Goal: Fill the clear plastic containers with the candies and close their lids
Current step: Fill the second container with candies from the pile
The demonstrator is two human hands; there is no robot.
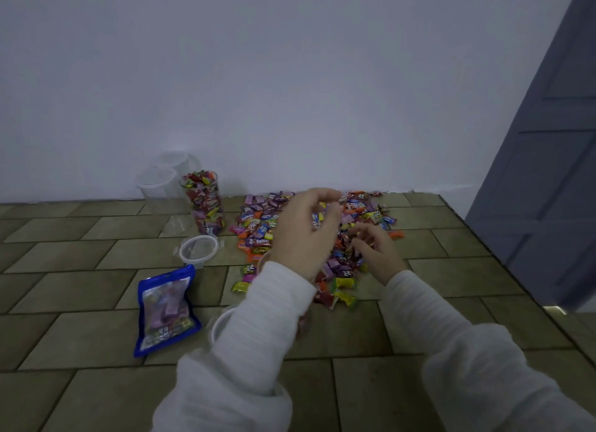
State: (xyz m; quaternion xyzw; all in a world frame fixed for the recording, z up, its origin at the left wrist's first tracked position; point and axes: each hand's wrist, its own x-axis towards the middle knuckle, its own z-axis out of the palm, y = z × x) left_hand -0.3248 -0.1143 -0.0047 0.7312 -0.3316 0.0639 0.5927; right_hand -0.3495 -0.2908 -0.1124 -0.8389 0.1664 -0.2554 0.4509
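Note:
A heap of wrapped candies (258,228) in many colours lies on the tiled floor by the wall. My left hand (306,234) hovers over the heap's middle with fingers curled; I cannot tell whether candies sit in it. My right hand (375,254) digs its curled fingers into the heap's right part and grips candies. A clear container (204,205) full of candies stands left of the heap without a lid. Its round clear lid (198,249) lies on the floor in front of it. Another clear container's rim (219,322) shows under my left sleeve, mostly hidden.
Two empty clear containers (158,183) stand against the white wall behind the full one. A blue candy bag (166,309) lies on the floor at the left front. A grey door (548,173) stands at the right.

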